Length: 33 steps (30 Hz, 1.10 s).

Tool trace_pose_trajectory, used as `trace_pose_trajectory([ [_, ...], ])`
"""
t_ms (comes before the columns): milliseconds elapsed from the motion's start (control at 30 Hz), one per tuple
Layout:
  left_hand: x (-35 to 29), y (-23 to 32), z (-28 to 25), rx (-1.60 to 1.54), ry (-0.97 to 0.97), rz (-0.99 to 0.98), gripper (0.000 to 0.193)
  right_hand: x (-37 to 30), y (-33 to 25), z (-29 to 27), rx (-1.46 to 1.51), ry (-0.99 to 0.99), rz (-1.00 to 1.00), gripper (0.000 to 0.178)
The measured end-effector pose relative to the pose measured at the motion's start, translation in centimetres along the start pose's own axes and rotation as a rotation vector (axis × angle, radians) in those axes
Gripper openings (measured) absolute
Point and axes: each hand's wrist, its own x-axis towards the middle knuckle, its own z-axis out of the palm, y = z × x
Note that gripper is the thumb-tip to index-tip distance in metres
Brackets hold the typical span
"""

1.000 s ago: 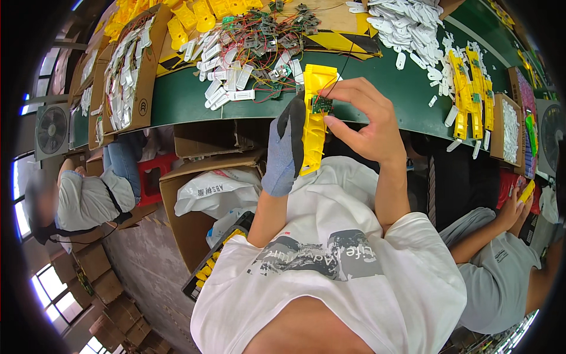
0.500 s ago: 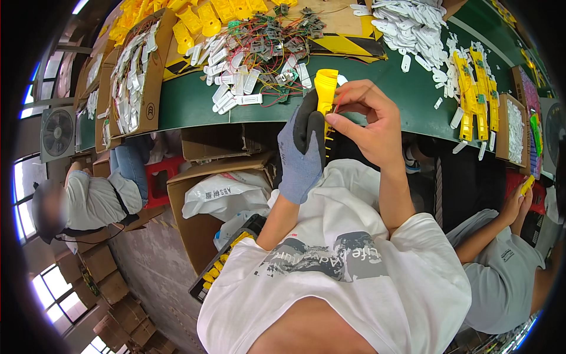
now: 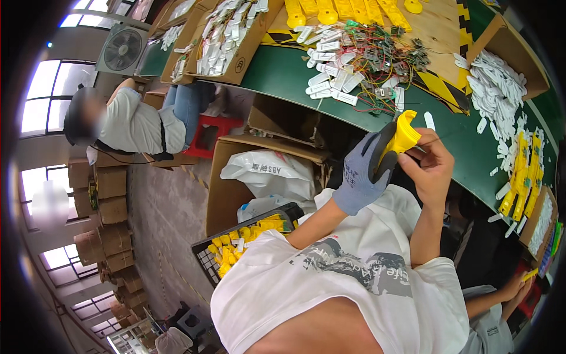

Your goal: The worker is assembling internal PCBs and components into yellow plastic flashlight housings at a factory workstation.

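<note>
My left hand (image 3: 367, 172) wears a blue-grey knit glove with black-coated fingers. It is closed round a yellow plastic housing (image 3: 405, 134), a curved, hollow piece whose flared end points up and away. My bare right hand (image 3: 433, 166) is at the right side of the housing, thumb and fingers bent into a pinch at its edge. What lies between those fingertips is too small to make out. Just beyond both hands, a heap of circuit boards with red and black wires (image 3: 386, 56) and white plastic strips (image 3: 330, 79) covers part of the green table (image 3: 277, 82).
White oval pieces (image 3: 495, 82) spill from a cardboard box at the right, near yellow housings (image 3: 519, 177). Another box (image 3: 250, 56) holds wired white parts. A black crate (image 3: 206, 265) of yellow parts stands beside me. One person (image 3: 138, 115) sits left, another (image 3: 489, 318) right.
The view has swung leftward, so table and hands appear farther right. The housing has tipped from upright to slanting. The red wire by my right fingers no longer shows.
</note>
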Motion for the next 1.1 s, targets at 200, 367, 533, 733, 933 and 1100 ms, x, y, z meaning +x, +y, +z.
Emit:
trace_pose_trajectory([
  [200,0.0,-0.4,-1.0,-0.095,0.079,-0.154,0.036,0.6,1.4,1.8,0.022,-0.084,-0.036,0.022],
  [367,0.1,-0.3,-0.4,-0.147,0.030,-0.234,0.036,0.4,1.0,2.2,-0.028,0.035,-0.073,0.020],
  [533,-1.4,-1.9,0.8,-0.168,0.113,-0.121,0.045,-0.1,0.3,1.8,-0.004,0.000,0.070,0.018],
  [733,-1.7,-2.1,0.0,-0.136,0.132,-0.178,0.036,-0.4,0.4,2.7,-0.317,0.028,-0.155,0.019],
  [933,-2.5,-1.1,-2.7,-0.078,0.137,-0.195,0.036,-0.6,1.4,3.6,-0.252,-0.061,-0.230,0.017],
  [1100,-3.0,-1.4,-3.9,0.127,0.165,0.039,0.033,-0.9,2.0,4.3,0.280,-0.131,0.256,0.014],
])
